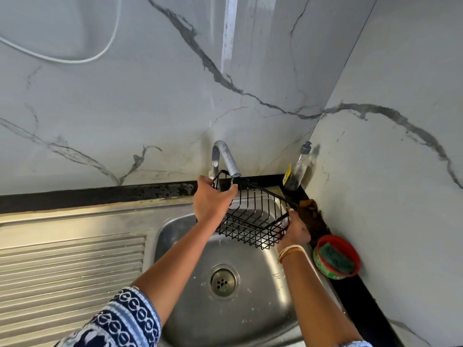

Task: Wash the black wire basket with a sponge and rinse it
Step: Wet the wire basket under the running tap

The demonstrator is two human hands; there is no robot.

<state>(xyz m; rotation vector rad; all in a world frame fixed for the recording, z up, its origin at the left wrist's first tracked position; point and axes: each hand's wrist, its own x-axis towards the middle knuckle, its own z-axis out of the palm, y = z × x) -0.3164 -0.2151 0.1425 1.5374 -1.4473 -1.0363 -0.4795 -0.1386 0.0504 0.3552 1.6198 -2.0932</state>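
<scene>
Basket under the tap, sponge unused
Left hand (211, 200) and right hand (295, 230) grip the black wire basket (253, 219); sponge (337, 257) sits lower right, scrubbing seemingly ahead

Both arms reach forward and up, converging toward one held object. The left forearm rises diagonally from a patterned blue-and-white sleeve (120, 319) at the lower left. The left hand (211, 200) shows its back to the camera, with its thumb curled over the far upper rim of the black wire basket (253, 214) and its fingers wrapped out of sight on the far side. The right forearm comes up from the lower right, bare, with thin bangles (290, 251) at the wrist. The right hand (295, 230) grips the basket's near right corner, lower than the left grip, fingers curled in against the wire.
</scene>
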